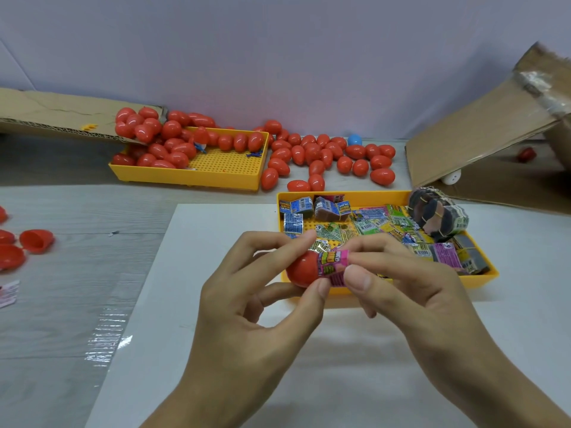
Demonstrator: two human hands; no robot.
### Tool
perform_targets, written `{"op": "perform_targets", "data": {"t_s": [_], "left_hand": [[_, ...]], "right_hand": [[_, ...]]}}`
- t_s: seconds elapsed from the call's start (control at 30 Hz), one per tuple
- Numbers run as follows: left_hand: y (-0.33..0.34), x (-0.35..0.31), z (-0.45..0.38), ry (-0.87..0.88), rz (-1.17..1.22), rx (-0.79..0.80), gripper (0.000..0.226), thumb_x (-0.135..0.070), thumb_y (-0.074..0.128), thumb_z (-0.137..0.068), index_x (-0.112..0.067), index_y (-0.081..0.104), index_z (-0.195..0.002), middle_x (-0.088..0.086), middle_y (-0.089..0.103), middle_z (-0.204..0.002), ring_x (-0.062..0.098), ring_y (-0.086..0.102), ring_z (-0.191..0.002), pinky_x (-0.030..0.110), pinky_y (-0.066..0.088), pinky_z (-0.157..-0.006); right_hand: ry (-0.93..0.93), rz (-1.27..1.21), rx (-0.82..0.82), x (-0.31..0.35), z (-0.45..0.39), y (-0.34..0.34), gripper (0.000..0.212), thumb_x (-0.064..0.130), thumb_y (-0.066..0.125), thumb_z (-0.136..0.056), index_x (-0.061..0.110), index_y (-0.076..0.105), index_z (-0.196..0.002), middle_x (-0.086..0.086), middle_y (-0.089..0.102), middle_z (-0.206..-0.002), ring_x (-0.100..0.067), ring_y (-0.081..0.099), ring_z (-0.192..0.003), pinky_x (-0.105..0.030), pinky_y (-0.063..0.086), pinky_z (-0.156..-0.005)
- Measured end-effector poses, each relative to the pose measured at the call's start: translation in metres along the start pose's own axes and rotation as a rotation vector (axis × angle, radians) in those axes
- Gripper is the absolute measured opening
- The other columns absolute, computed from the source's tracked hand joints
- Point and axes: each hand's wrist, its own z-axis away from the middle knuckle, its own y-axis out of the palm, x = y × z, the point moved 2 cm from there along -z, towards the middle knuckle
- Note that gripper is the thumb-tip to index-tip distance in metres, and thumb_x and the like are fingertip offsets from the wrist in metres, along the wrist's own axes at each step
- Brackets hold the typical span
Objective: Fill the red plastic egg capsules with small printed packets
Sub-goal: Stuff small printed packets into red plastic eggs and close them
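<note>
A red egg half [301, 271] is held just above the near edge of a yellow tray [488, 274], and a pink printed packet [335, 264] is being pushed into its open mouth. The egg half is gripped by the left hand [247, 307], its fingers [296, 242] closed around the shell from above and below. The packet is pinched by the right hand [411, 291], thumb and forefinger closed on its outer end.

The packet is judged light, thin and crinkly, with a glossy wrapper that may slip; it is best taken by its edges and folded or rolled to fit. The shell looks light, stiff and smooth, so a grip around its widest part is advised, with pressure kept gentle to avoid distorting the rim.

More printed packets [370, 225] are heaped in the tray, beside a banded bundle [438, 215]. Closed red eggs [324, 156] are scattered behind, and others are piled in a second yellow tray [185, 177]. Open halves [37, 240] lie at the left. The bench [77, 273] is grey wood-grain, partly covered by a white sheet [324, 366]; cardboard [482, 128] leans at the right against a pale wall.
</note>
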Motion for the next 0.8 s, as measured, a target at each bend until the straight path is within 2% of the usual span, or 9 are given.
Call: {"op": "perform_targets", "data": {"t_s": [0.17,0.23,0.33,0.43,0.5,0.57,0.67,0.77,0.8], "left_hand": [[0.001,-0.001,0.0,0.032,-0.022,0.003,0.044,-0.015,0.071,-0.081,-0.022,0.066,-0.124,0.001,0.057,-0.106,0.025,0.066,-0.094,0.024,0.06,-0.075],[0.0,-0.001,0.0,0.065,-0.065,0.007,0.046,-0.014,0.07,-0.082,-0.019,0.063,-0.127,0.002,0.056,-0.106,0.024,0.066,-0.095,0.024,0.06,-0.075],[0.0,-0.003,-0.001,0.156,-0.196,0.035,0.044,-0.013,0.068,-0.084,-0.012,0.063,-0.128,0.006,0.056,-0.107,0.025,0.065,-0.096,0.027,0.06,-0.074],[0.0,-0.002,0.001,0.23,-0.279,0.044,0.044,-0.014,0.069,-0.086,-0.012,0.062,-0.13,0.008,0.06,-0.109,0.026,0.066,-0.099,0.03,0.059,-0.077],[-0.003,-0.001,0.005,0.234,-0.263,0.045,0.044,-0.014,0.071,-0.085,-0.012,0.058,-0.127,0.006,0.064,-0.111,0.025,0.067,-0.103,0.031,0.059,-0.082],[-0.001,-0.003,0.0,0.224,-0.268,0.027,0.035,-0.013,0.072,-0.085,-0.014,0.061,-0.118,0.006,0.068,-0.112,0.027,0.067,-0.107,0.033,0.058,-0.086],[0.001,-0.001,-0.009,0.048,-0.171,0.041,0.024,-0.001,0.069,-0.087,-0.011,0.07,-0.109,0.026,0.07,-0.112,0.036,0.065,-0.114,0.032,0.058,-0.082],[0.003,-0.002,0.003,0.289,-0.29,0.028,0.026,-0.01,0.073,-0.084,-0.007,0.066,-0.109,0.011,0.07,-0.114,0.022,0.068,-0.11,0.035,0.058,-0.084],[0.003,-0.002,0.006,0.295,-0.279,0.032,0.029,-0.012,0.074,-0.084,-0.006,0.064,-0.111,0.008,0.069,-0.115,0.02,0.069,-0.11,0.035,0.058,-0.085]], "right_hand": [[-0.004,0.022,-0.044,-0.002,-0.001,-0.004,0.021,0.039,0.065,-0.078,0.023,0.078,-0.075,0.0,0.072,-0.084,-0.012,0.062,-0.065,-0.024,0.052,-0.055],[0.0,0.011,-0.08,-0.001,-0.001,-0.006,0.023,0.043,0.068,-0.077,0.022,0.076,-0.077,-0.004,0.072,-0.079,-0.018,0.064,-0.061,-0.025,0.055,-0.056],[0.036,-0.041,-0.103,-0.002,-0.001,-0.008,0.04,0.06,0.074,-0.071,0.021,0.073,-0.082,-0.01,0.073,-0.079,-0.024,0.069,-0.061,-0.028,0.057,-0.057],[0.074,-0.073,-0.116,-0.003,-0.001,-0.008,0.047,0.063,0.074,-0.068,0.021,0.072,-0.089,-0.01,0.074,-0.077,-0.034,0.07,-0.065,-0.032,0.058,-0.056],[0.091,-0.087,-0.119,-0.002,-0.002,-0.008,0.047,0.062,0.075,-0.068,0.021,0.073,-0.091,-0.01,0.074,-0.076,-0.033,0.07,-0.065,-0.031,0.057,-0.055],[0.121,-0.104,-0.114,-0.002,-0.002,-0.01,0.039,0.052,0.079,-0.068,0.02,0.074,-0.091,-0.011,0.074,-0.077,-0.029,0.07,-0.065,-0.029,0.057,-0.055],[0.211,-0.148,-0.061,-0.005,-0.004,-0.009,0.029,0.036,0.081,-0.069,0.017,0.077,-0.09,-0.012,0.074,-0.078,-0.026,0.069,-0.066,-0.029,0.056,-0.055],[0.279,-0.226,0.018,-0.006,-0.004,-0.007,0.037,0.037,0.088,-0.063,0.011,0.078,-0.087,-0.012,0.074,-0.077,-0.022,0.072,-0.068,-0.029,0.056,-0.054],[0.306,-0.253,0.026,-0.006,-0.005,-0.007,0.039,0.038,0.088,-0.061,0.01,0.078,-0.087,-0.013,0.073,-0.077,-0.023,0.072,-0.069,-0.029,0.056,-0.054]]}}
